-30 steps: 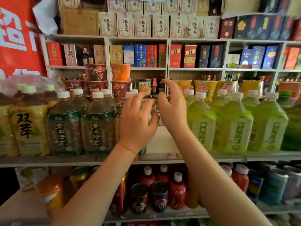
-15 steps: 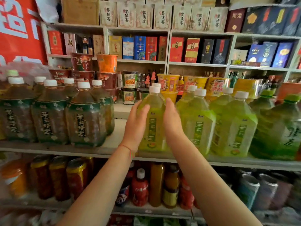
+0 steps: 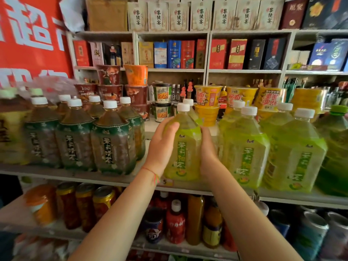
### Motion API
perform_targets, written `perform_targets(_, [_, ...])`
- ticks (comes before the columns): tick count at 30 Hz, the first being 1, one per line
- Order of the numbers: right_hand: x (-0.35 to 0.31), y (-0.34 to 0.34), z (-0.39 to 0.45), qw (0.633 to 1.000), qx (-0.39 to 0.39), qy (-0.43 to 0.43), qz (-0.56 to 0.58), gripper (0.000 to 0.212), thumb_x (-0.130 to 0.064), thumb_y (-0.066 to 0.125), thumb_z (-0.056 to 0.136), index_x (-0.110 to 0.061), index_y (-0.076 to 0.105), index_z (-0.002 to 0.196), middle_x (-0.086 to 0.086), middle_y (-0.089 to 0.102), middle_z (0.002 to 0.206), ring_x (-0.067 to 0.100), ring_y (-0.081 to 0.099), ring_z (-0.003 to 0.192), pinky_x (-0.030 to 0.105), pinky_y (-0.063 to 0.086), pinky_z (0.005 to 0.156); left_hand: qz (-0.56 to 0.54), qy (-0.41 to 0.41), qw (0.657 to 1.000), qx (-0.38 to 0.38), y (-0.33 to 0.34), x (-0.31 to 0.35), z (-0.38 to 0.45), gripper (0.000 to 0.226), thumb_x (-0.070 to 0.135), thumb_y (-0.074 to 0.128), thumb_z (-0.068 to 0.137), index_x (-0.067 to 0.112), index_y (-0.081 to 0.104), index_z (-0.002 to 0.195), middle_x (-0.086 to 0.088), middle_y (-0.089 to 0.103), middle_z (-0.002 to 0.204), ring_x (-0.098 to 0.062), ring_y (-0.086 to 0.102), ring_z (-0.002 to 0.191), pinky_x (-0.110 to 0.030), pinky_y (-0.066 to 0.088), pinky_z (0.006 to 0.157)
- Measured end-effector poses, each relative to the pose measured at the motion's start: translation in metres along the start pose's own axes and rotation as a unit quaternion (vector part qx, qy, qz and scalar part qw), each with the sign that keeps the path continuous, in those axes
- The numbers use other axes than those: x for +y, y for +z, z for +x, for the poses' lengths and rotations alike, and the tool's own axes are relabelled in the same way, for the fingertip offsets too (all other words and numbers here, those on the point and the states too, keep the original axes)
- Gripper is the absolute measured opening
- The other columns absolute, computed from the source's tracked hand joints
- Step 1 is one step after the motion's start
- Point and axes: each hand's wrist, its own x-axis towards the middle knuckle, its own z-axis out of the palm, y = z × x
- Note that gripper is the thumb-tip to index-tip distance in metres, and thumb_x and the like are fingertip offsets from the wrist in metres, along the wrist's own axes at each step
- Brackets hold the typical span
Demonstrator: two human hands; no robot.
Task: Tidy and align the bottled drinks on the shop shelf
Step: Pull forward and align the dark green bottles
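Observation:
A yellow-green tea bottle (image 3: pixel 185 147) with a white cap stands upright at the front edge of the middle shelf (image 3: pixel 116 180). My left hand (image 3: pixel 162 146) grips its left side, thumb curled over the shoulder. My right hand (image 3: pixel 208 153) presses against its right side, fingers hidden behind the bottle. A second cap shows just behind it. To the right stands a row of the same green bottles (image 3: pixel 244 146). To the left, past a gap, stand dark tea bottles (image 3: pixel 113 142) with green labels.
Instant noodle cups (image 3: pixel 207 99) are stacked behind the bottles. Boxed goods fill the upper shelves (image 3: pixel 178 53). Cans and small bottles (image 3: pixel 175 221) line the shelf below. A red banner (image 3: pixel 32 34) hangs at the left. A price tag sits under the held bottle.
Both hands reached to the back of the shelf, then brought a green bottle forward to the front edge. Now the left thumb wraps over its shoulder, and the view has shifted closer.

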Motion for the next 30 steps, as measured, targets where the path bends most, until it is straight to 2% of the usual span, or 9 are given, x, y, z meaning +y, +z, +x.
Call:
perform_targets(4, [0.006,0.015,0.003,1.0,-0.023,0.009,0.007,0.053,-0.056,0.033,0.101,-0.024,0.073,0.088,0.001,0.077,0.076,0.022,0.069,0.082,0.035,0.053,0.076,0.013,0.015,1.0,0.002,-0.016,0.003,0.002,0.02,0.036,0.048,0.104,0.04,0.061,0.118,0.025,0.065,0.11,0.02,0.058,0.095,-0.005,0.044,0.076])
perform_targets(10, [0.014,0.039,0.004,0.999,-0.05,0.007,0.007,0.049,-0.055,0.037,0.099,-0.023,0.074,0.095,0.004,0.077,0.087,0.022,0.071,0.082,0.036,0.054,0.076,0.082,0.01,0.997,-0.006,-0.044,0.019,0.003,0.043,0.046,0.046,0.101,0.033,0.05,0.142,0.015,0.058,0.131,-0.004,0.052,0.121,-0.032,0.041,0.104])
perform_targets(13, [0.019,0.053,0.003,0.998,-0.06,-0.003,-0.002,0.051,-0.054,0.035,0.1,-0.02,0.074,0.099,0.004,0.076,0.086,0.019,0.072,0.076,0.033,0.055,0.069,0.185,0.112,0.976,-0.02,-0.053,0.024,-0.003,0.07,0.05,0.055,0.092,0.029,0.031,0.155,0.009,0.047,0.15,-0.009,0.044,0.137,-0.036,0.038,0.114])
perform_targets(16, [0.027,0.07,0.002,0.998,-0.065,-0.012,-0.019,0.057,-0.057,0.03,0.1,-0.02,0.073,0.112,0.007,0.077,0.092,0.021,0.073,0.086,0.034,0.057,0.07,0.28,0.232,0.932,-0.006,-0.067,0.022,-0.005,0.073,0.042,0.056,0.097,0.028,0.018,0.159,0.01,0.039,0.152,-0.008,0.033,0.141,-0.029,0.026,0.117])
perform_targets(18, [0.029,0.078,0.0,0.998,-0.062,-0.018,-0.019,0.055,-0.056,0.03,0.101,-0.023,0.073,0.111,0.006,0.077,0.091,0.021,0.073,0.088,0.033,0.056,0.068,0.414,0.286,0.864,0.022,-0.08,0.014,0.001,0.065,0.049,0.044,0.098,0.031,0.024,0.158,-0.001,0.049,0.145,-0.02,0.041,0.137,-0.04,0.024,0.121])
perform_targets(20, [0.03,0.08,-0.001,0.998,-0.052,-0.028,-0.014,0.052,-0.054,0.031,0.102,-0.023,0.074,0.105,0.005,0.078,0.089,0.021,0.072,0.088,0.031,0.055,0.066,0.531,0.295,0.794,0.026,-0.088,0.005,0.005,0.06,0.055,0.033,0.099,0.033,0.032,0.155,-0.013,0.052,0.145,-0.032,0.041,0.14,-0.049,0.012,0.126])
perform_targets(22, [0.027,0.082,-0.007,0.998,-0.032,-0.04,-0.028,0.049,-0.051,0.032,0.102,-0.023,0.073,0.099,0.002,0.077,0.082,0.019,0.071,0.08,0.027,0.054,0.06,0.563,0.299,0.77,0.023,-0.09,-0.002,0.005,0.06,0.058,0.032,0.1,0.032,0.037,0.153,-0.019,0.051,0.145,-0.035,0.042,0.14,-0.049,0.009,0.125])
perform_targets(25, [0.021,0.087,-0.02,0.996,-0.007,-0.062,-0.07,0.043,-0.044,0.032,0.104,-0.024,0.071,0.103,0.004,0.075,0.091,0.019,0.07,0.088,0.029,0.054,0.065,0.526,0.327,0.784,0.052,-0.089,-0.007,0.005,0.057,0.054,0.041,0.099,0.025,0.047,0.148,-0.021,0.051,0.142,-0.036,0.044,0.137,-0.052,0.016,0.122])
perform_targets(30, [-0.013,0.07,-0.05,0.94,0.064,-0.264,-0.208,0.049,-0.031,0.042,0.104,-0.024,0.04,0.152,-0.005,0.039,0.157,0.01,0.033,0.144,0.034,0.027,0.119,0.338,0.382,0.853,0.106,-0.061,0.0,-0.009,0.042,0.03,0.056,0.093,0.009,0.062,0.129,-0.021,0.043,0.148,-0.035,0.037,0.142,-0.048,0.032,0.118])
